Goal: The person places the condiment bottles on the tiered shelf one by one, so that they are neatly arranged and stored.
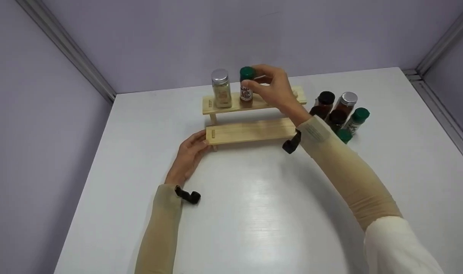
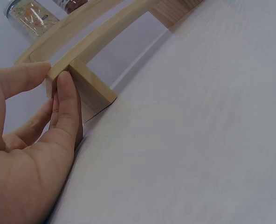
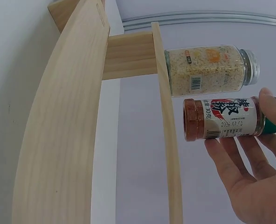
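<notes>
A two-tier wooden rack point(image 1: 254, 131) stands on the white table. My left hand point(image 1: 189, 156) grips the left end of its lower board, thumb on the edge and fingers point(image 2: 67, 100) against the underside near the leg. With thumb and fingers, my right hand point(image 1: 273, 87) holds a spice jar point(image 3: 222, 117) of red-brown powder with a green cap and white label. In the right wrist view a small gap separates the jar's base from the upper board point(image 3: 168, 140). Close beside it, a silver-capped glass jar point(image 1: 221, 89) of pale granules stands upright on that board's left part.
Right of the rack several more spice jars stand grouped on the table, among them a black-capped jar point(image 1: 326, 99), a silver-capped jar point(image 1: 347, 99) and a green-capped jar point(image 1: 359, 116). The right forearm partly covers them. A pale wall point(image 1: 170, 45) rises behind the table.
</notes>
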`<state>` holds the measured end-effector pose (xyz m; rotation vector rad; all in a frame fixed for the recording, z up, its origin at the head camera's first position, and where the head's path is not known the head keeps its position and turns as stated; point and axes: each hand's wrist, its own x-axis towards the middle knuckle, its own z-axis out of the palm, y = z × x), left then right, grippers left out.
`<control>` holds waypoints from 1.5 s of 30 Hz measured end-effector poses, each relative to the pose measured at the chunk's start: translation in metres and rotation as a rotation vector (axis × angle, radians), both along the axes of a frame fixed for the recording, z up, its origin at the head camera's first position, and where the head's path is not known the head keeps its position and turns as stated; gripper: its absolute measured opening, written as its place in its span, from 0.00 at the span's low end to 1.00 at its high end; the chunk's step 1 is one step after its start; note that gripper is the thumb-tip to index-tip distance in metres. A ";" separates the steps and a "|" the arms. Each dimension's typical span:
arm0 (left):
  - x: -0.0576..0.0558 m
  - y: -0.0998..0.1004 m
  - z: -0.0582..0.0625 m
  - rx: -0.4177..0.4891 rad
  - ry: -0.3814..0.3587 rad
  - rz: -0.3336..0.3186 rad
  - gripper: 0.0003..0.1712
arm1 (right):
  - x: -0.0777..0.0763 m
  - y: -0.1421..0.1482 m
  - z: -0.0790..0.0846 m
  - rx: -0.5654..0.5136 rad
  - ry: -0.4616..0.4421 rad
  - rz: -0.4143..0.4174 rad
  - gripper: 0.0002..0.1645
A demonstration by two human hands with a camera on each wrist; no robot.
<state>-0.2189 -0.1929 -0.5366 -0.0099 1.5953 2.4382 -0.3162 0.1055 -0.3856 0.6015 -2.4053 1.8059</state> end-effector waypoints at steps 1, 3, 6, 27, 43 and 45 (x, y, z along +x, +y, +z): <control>0.000 0.000 0.000 -0.001 -0.001 0.000 0.31 | -0.001 0.000 -0.001 -0.010 0.008 0.007 0.22; 0.000 -0.001 0.001 0.003 -0.005 0.000 0.32 | -0.002 -0.001 -0.003 -0.034 0.026 0.023 0.22; 0.001 -0.001 0.002 0.002 -0.008 -0.007 0.32 | -0.002 -0.002 -0.005 -0.065 0.038 0.040 0.22; 0.004 0.000 0.001 0.000 -0.026 0.009 0.31 | -0.001 -0.005 -0.010 0.014 -0.021 0.005 0.24; 0.002 0.000 0.000 0.009 -0.038 0.007 0.31 | 0.005 0.000 -0.001 0.062 -0.044 0.033 0.32; 0.001 0.000 0.001 0.008 -0.032 0.005 0.31 | 0.007 0.004 0.004 0.066 -0.050 0.023 0.34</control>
